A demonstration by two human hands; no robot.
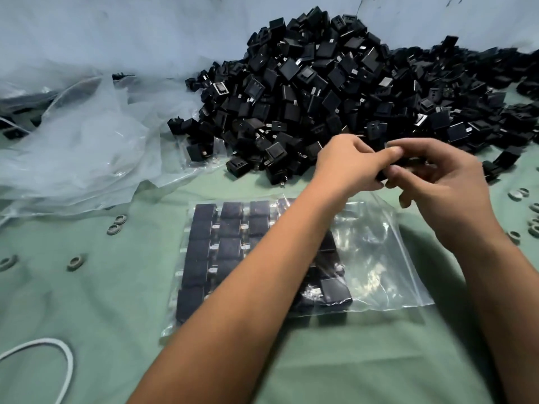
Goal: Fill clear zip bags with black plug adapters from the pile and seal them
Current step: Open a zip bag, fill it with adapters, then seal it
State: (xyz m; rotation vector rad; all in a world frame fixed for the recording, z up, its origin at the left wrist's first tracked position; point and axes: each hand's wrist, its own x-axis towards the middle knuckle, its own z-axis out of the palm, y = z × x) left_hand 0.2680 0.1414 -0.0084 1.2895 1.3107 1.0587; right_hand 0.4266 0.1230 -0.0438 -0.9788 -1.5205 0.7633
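A large pile of black plug adapters point(335, 83) lies at the back of the green cloth. In front of it a clear zip bag point(376, 258) lies flat, its left part filled with neat rows of adapters. Above the bag's far edge my left hand point(347, 167) and my right hand point(437, 182) meet. Both hold a black adapter point(405, 161) between their fingers, and the fingers hide most of it.
Crumpled clear plastic sheeting point(75, 141) lies at the left. Small grey rings point(74, 262) are scattered on the green cloth point(87, 310) at left and right. A white cable loop point(62, 354) curls at the bottom left. A pale wall rises behind the pile.
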